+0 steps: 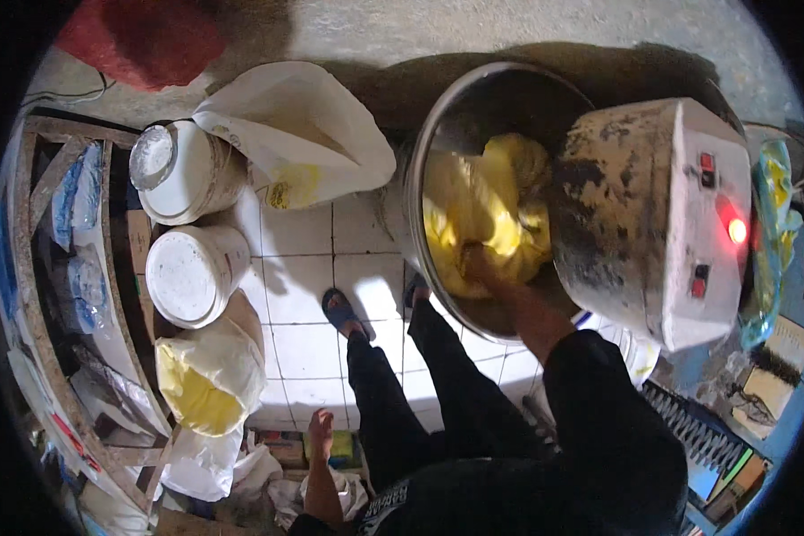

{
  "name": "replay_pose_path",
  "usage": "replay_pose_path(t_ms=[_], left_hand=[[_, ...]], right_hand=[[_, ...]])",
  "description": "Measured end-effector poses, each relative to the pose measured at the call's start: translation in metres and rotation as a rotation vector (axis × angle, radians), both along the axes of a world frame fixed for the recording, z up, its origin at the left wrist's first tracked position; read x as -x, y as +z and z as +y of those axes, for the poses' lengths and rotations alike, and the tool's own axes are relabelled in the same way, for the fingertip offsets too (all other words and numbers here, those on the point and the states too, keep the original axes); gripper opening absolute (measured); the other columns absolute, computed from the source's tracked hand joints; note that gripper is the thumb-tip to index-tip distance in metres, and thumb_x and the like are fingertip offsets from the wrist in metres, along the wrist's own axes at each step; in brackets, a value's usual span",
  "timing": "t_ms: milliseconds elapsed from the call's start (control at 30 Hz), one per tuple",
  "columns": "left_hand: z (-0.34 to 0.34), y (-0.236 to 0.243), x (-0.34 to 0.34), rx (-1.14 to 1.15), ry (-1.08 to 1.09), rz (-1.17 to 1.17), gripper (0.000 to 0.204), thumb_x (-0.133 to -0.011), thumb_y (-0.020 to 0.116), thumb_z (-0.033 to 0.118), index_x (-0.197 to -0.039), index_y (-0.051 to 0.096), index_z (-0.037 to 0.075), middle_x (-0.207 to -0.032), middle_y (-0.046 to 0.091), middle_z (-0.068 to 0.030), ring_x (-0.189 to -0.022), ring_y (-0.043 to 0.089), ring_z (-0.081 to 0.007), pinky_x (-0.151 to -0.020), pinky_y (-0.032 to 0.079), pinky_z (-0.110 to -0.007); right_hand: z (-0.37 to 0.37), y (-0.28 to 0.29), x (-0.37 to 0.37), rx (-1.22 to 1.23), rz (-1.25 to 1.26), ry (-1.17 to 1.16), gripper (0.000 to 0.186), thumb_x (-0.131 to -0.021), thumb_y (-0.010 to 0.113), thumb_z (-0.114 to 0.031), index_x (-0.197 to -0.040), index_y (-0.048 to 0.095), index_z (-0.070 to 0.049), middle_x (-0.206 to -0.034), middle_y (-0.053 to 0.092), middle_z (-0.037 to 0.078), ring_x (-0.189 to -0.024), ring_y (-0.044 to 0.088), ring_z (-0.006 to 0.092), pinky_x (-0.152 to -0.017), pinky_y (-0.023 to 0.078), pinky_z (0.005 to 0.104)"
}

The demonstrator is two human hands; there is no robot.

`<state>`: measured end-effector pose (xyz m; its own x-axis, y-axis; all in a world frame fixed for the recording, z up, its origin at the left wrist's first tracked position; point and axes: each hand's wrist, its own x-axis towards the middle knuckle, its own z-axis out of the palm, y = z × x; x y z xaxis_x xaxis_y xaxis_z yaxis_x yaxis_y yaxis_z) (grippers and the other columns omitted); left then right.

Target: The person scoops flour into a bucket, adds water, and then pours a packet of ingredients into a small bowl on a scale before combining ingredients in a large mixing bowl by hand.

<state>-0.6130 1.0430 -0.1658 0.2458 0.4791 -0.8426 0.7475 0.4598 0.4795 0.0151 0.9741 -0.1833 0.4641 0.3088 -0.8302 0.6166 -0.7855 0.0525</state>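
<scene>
A big round metal mixing bowl (424, 147) stands at the right of centre with a lump of glossy yellow dough (500, 210) in it. My right arm reaches over the near rim. Down in the bowl, my right hand (478, 268) touches the near side of the dough; its fingers are in shadow and hard to make out. Over the bowl's right part juts the stained metal mixer head (612, 210), hiding some of the inside. My left hand (320, 435) hangs low at my left side, fingers loosely apart, holding nothing.
Two white buckets (188, 275), a large white plastic bag (304, 125) and an open sack with yellow lining (210, 380) stand at left beside a wooden rack (121, 268). A red lamp (737, 230) glows on the mixer's panel. White tiles (299, 304) lie underfoot.
</scene>
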Motion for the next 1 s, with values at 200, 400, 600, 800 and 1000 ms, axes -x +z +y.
replay_pose_path(t_ms=[200, 400, 600, 800, 1000], left_hand=[[0.033, 0.042, -0.022, -0.041, 0.014, 0.027, 0.032, -0.093, 0.062, 0.020, -0.118, 0.057, 0.000, -0.105, 0.067, -0.0138, -0.099, 0.063, -0.0221, -0.088, 0.049, -0.036], [0.049, 0.040, -0.015, -0.108, -0.080, 0.178, 0.034, -0.093, 0.060, 0.026, -0.119, 0.057, 0.004, -0.109, 0.064, -0.0108, -0.093, 0.062, -0.0213, -0.079, 0.050, -0.033], [0.035, 0.014, 0.050, 0.041, 0.163, -0.041, 0.036, -0.092, 0.059, 0.021, -0.124, 0.054, 0.007, -0.109, 0.061, -0.0085, -0.093, 0.059, -0.0201, -0.073, 0.051, -0.033], [0.065, 0.019, 0.040, 0.039, -0.055, -0.007, 0.028, -0.093, 0.060, 0.026, -0.106, 0.061, 0.001, -0.091, 0.064, -0.0112, -0.087, 0.061, -0.0244, -0.082, 0.048, -0.038], [0.107, 0.022, 0.012, 0.016, 0.055, -0.011, 0.026, -0.096, 0.056, 0.023, -0.110, 0.059, 0.001, -0.103, 0.065, -0.0124, -0.098, 0.061, -0.0211, -0.084, 0.049, -0.035]], right_hand=[[0.081, 0.120, 0.018, -0.446, -0.309, 0.792, 0.049, -0.094, 0.047, -0.026, -0.140, 0.046, -0.009, -0.146, 0.039, 0.016, -0.133, 0.034, 0.0443, -0.108, 0.019, 0.0690], [0.201, -0.024, -0.044, -0.485, -0.360, 0.504, 0.046, -0.095, 0.046, -0.027, -0.138, 0.048, -0.008, -0.143, 0.041, 0.019, -0.128, 0.039, 0.0438, -0.106, 0.026, 0.0663], [0.194, -0.065, -0.075, -0.419, -0.198, 0.000, 0.041, -0.098, 0.044, -0.028, -0.131, 0.054, -0.007, -0.124, 0.059, 0.023, -0.108, 0.059, 0.0437, -0.101, 0.038, 0.0583], [0.035, 0.075, -0.005, -0.523, -0.063, 0.004, 0.034, -0.088, 0.058, -0.021, -0.120, 0.063, -0.010, -0.116, 0.064, 0.016, -0.098, 0.064, 0.0360, -0.083, 0.050, 0.0487], [-0.014, -0.033, -0.013, 0.003, 0.011, 0.296, 0.042, -0.086, 0.057, -0.019, -0.122, 0.057, 0.001, -0.120, 0.059, 0.022, -0.108, 0.059, 0.0349, -0.087, 0.049, 0.0492]])
